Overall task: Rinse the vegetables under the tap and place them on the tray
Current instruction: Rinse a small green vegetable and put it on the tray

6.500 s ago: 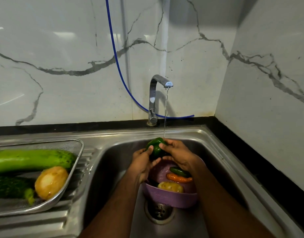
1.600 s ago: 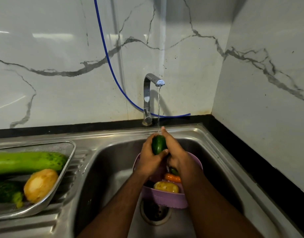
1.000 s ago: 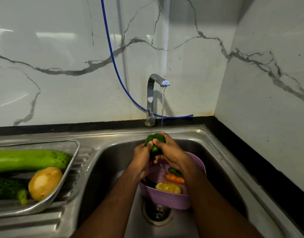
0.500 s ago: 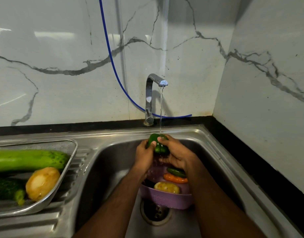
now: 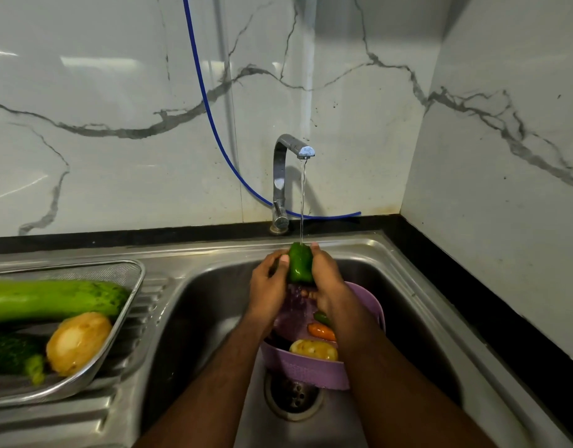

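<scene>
A green bell pepper [image 5: 300, 264] is held upright under the running tap [image 5: 291, 150], water falling onto its top. My left hand [image 5: 268, 286] grips its left side and my right hand [image 5: 327, 279] its right side. Below them a purple basket [image 5: 306, 370] sits in the sink [image 5: 214, 318] and holds a potato [image 5: 313, 349], a carrot [image 5: 321, 331] and a small green vegetable [image 5: 322, 317]. On the left drainboard a metal mesh tray [image 5: 130, 276] carries a long pale green gourd [image 5: 55, 300], a potato [image 5: 78, 342] and a dark green vegetable [image 5: 12, 354].
A blue hose [image 5: 207, 118] runs down the marble wall and behind the tap. The sink drain [image 5: 293, 396] lies under the basket. A black counter edge [image 5: 472, 302] and a marble side wall close off the right side.
Both hands have kept turning the pepper under the stream; it now stands more upright between my palms. The basket and tray contents have not moved.
</scene>
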### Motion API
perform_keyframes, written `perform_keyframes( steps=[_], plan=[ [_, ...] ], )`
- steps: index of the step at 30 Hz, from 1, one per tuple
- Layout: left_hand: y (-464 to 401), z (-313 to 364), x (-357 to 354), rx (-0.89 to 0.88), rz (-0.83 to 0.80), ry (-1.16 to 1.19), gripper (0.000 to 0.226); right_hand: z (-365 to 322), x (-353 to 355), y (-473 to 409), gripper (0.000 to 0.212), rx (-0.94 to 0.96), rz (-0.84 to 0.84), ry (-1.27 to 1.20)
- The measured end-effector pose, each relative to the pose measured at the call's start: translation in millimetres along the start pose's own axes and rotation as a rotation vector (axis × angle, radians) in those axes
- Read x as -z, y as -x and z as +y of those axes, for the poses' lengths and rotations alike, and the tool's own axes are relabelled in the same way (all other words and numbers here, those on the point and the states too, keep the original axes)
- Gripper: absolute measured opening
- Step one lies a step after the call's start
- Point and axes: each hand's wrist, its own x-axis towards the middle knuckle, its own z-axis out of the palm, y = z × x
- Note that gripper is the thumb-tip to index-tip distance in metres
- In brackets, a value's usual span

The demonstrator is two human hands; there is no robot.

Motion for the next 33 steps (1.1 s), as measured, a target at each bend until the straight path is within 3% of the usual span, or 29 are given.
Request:
perform_keyframes(
  steps=[3, 7, 13, 18, 21, 23, 28, 33],
  plan=[
    [1, 4, 1, 0.210, -0.008, 0.132, 0.029, -6, 3, 2, 0.055, -0.119, -0.049, -0.088],
    [11, 16, -6, 0.519, -0.078, 0.377, 0.044, -6, -8, 1, 0.065, -0.159, -0.026, 0.004],
    [9, 22, -14, 0.486, -0.032, 0.422, 0.038, -6, -7, -3, 0.049, 0.137, 0.062, 0.274],
    [0, 14, -5, 0.517, 0.098, 0.309, 0.042, -5, 4, 23, 0.030, -0.076, -0.224, 0.113],
    [3, 15, -6, 0.478, 0.092, 0.212, 0.037, -2, 3, 26, 0.038, -0.002, -0.298, 0.218],
    [5, 12, -9, 0.408, 0.061, 0.180, 0.038, -1, -3, 23, 0.042, 0.089, -0.218, 0.303],
    [11, 8, -14, 0.278, -0.069, 0.189, 0.032, -5, -4, 6, 0.056, 0.345, 0.190, 0.483],
    [12, 21, -13, 0.403, -0.111, 0.404, 0.027, -11, 8, 5, 0.042, 0.254, 0.058, 0.202]
  ],
)
